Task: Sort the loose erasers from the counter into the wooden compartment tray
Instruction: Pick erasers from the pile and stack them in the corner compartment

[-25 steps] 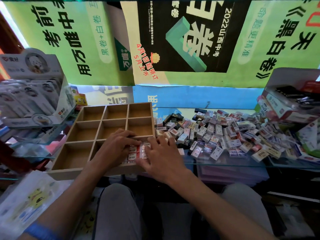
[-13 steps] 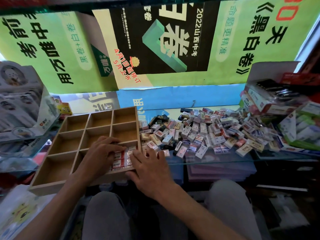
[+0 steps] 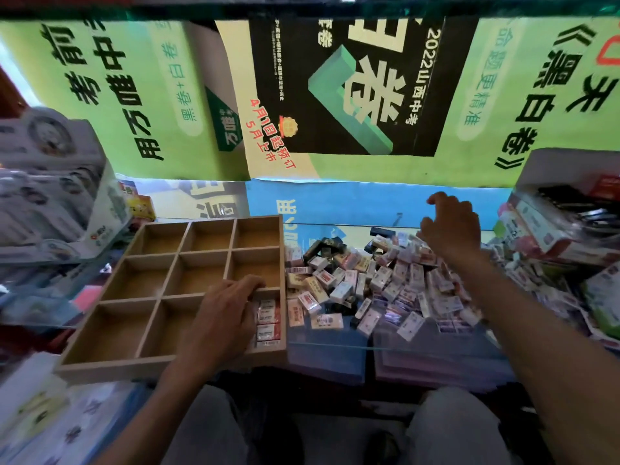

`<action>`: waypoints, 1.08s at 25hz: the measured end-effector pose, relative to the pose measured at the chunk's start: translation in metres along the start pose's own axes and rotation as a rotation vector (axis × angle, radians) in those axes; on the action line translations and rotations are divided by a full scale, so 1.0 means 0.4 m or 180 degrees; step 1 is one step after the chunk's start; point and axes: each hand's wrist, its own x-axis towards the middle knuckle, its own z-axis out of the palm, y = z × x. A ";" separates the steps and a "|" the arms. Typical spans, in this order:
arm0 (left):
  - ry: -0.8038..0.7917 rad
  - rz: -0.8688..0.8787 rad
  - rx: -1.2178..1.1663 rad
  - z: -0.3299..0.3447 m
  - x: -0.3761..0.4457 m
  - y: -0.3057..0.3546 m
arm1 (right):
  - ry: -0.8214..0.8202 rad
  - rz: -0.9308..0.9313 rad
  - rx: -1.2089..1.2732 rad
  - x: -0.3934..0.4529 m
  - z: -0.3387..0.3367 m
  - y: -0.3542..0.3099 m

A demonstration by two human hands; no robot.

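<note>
While left hand (image 3: 221, 317) rests on tray (image 3: 100, 364), right hand (image 3: 449, 226) hovers over erasers (image 3: 385, 290).

Backlit posters, dim foreground, blurred edges (wide-angle bend)

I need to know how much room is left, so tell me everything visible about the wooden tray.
The wooden tray is pale, unfinished-looking wood, divided three by three into nine open compartments. It lies flat on the glass counter, left of the eraser pile. Only the near right compartment holds erasers, packed in rows; the rest look empty. The left hand rests over that corner.
</note>
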 end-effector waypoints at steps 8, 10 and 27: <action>-0.0185 -0.0262 0.0008 0.001 -0.002 -0.001 | -0.1276 0.0010 -0.0205 0.085 0.089 0.066; -0.0191 -0.0269 0.0029 0.002 -0.004 -0.004 | -0.0770 0.0016 0.0151 0.077 0.077 0.061; 0.0001 -0.0783 -0.0817 -0.040 -0.013 -0.011 | -0.2508 0.0278 0.3806 -0.256 -0.091 -0.286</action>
